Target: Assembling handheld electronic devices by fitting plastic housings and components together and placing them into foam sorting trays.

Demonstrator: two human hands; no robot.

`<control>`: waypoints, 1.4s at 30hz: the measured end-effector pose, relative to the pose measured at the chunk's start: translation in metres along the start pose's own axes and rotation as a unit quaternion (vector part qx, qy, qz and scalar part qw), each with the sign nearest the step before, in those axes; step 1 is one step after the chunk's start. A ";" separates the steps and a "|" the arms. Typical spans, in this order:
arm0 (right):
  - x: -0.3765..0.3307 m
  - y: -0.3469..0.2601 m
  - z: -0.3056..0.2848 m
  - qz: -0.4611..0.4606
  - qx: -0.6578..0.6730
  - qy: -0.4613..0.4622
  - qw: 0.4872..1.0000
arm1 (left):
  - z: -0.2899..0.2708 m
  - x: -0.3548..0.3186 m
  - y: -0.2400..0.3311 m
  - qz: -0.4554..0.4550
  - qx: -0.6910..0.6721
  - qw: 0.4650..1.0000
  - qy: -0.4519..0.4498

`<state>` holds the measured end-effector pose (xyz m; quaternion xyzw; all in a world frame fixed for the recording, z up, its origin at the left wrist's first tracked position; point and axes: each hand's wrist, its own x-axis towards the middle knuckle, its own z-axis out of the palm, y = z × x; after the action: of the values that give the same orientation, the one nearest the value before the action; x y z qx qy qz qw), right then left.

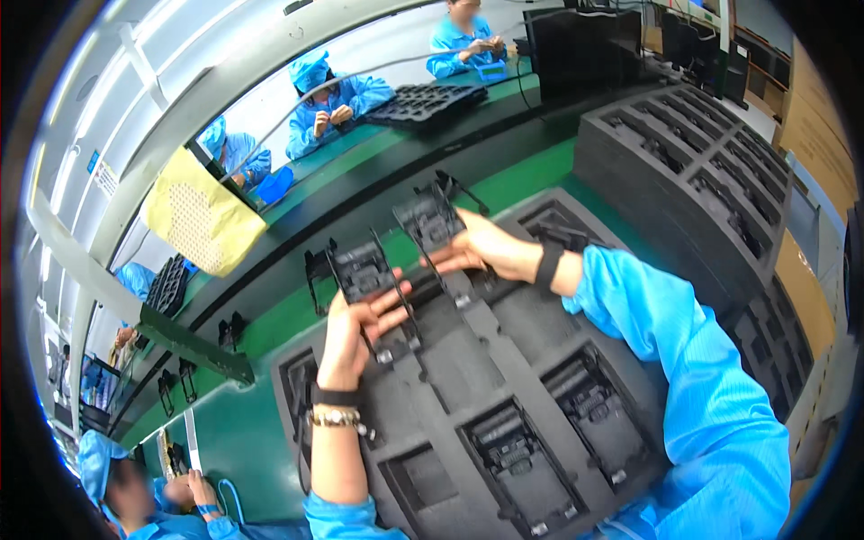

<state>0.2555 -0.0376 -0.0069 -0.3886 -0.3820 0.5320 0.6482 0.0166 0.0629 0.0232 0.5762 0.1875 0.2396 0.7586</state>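
My left hand (346, 337) grips a black plastic frame (362, 273) with long thin side arms, its fingers around the lower edge. My right hand (495, 247) has hold of a similar black plastic frame (425, 223), a little farther off and to the right. Both frames are held up over the far part of a dark grey foam tray (450, 416). Two more such frames lie in the near pockets of that tray, one in the middle (515, 454) and another to its right (594, 407). A further black part (553, 229) sits in the far right pocket.
A tall stack of grey foam trays (666, 189) with black parts stands at the right. Beyond my tray runs a green conveyor belt (261, 324). A yellow perforated cloth (202, 211) hangs at the upper left. Several co-workers (328, 99) in blue sit across and to the left.
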 end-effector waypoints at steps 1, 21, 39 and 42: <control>0.000 0.001 -0.001 0.020 0.008 -0.016 1.000 | 0.004 -0.002 0.001 -0.016 -0.020 1.000 0.001; -0.027 -0.006 0.007 -0.015 0.059 -0.083 0.995 | 0.023 -0.003 -0.022 0.017 -0.121 0.992 -0.013; -0.031 0.007 0.009 0.012 0.071 -0.094 0.993 | 0.020 -0.006 -0.031 0.018 -0.081 0.997 -0.008; -0.031 0.005 0.011 0.010 0.060 -0.089 0.994 | 0.020 -0.006 -0.032 0.029 -0.070 0.997 -0.005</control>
<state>0.2395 -0.0664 -0.0098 -0.3041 -0.4016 0.5924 0.6288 0.0277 0.0373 -0.0025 0.5279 0.1496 0.2715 0.7907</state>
